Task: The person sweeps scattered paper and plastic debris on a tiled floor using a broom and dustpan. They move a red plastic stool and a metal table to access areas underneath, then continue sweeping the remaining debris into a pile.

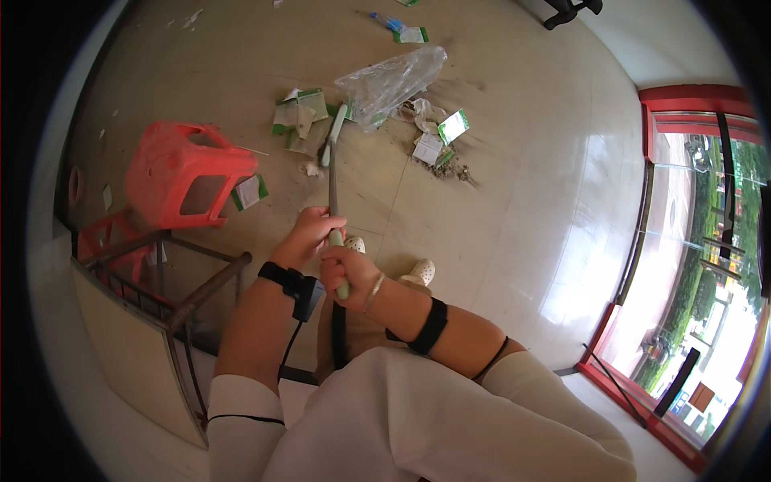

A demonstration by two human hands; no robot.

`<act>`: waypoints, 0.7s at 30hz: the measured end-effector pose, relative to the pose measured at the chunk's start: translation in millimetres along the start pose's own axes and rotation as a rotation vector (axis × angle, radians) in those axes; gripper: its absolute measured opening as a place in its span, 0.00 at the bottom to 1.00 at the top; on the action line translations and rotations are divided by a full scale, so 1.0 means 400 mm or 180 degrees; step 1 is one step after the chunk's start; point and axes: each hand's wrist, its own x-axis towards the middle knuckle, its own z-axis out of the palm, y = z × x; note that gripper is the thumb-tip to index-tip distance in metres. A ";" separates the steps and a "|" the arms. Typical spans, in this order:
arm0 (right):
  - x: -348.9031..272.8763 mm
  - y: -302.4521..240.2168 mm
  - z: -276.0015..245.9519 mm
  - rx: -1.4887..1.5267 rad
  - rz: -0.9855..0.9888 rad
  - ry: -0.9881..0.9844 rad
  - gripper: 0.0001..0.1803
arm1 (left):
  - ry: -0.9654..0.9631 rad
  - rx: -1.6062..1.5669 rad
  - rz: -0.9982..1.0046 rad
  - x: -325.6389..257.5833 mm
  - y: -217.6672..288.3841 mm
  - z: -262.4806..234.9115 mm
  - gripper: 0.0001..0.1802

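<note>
Both my hands grip the thin handle of a broom [332,173]. My left hand [305,235] holds it higher up the shaft, and my right hand [347,271] is closed around its pale green end. The broom's head [334,132] rests on the tiled floor among litter: green and white paper packets [299,112], a crumpled clear plastic bag [391,80], and a patch of dirt and scraps [446,157]. My white shoes [419,271] show just below the handle.
A red plastic stool [181,173] lies tipped on the floor to the left, with a second one [104,237] behind a metal-framed table [161,321]. More packets [411,34] lie farther off. Red-framed glass doors [683,241] stand at the right.
</note>
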 end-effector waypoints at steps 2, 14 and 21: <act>-0.072 -0.036 -0.010 0.0126 0.0245 -0.0048 0.10 | -0.0051 -0.0449 0.0194 0.004 -0.008 0.054 0.05; -0.571 -0.114 -0.411 -0.0300 -0.0037 0.0798 0.12 | -0.0770 -0.1455 -0.0595 0.065 -0.370 0.604 0.06; -0.725 -0.126 -0.661 0.0643 -0.0224 0.1037 0.12 | -0.1553 -0.0428 -0.1683 0.109 -0.615 0.888 0.05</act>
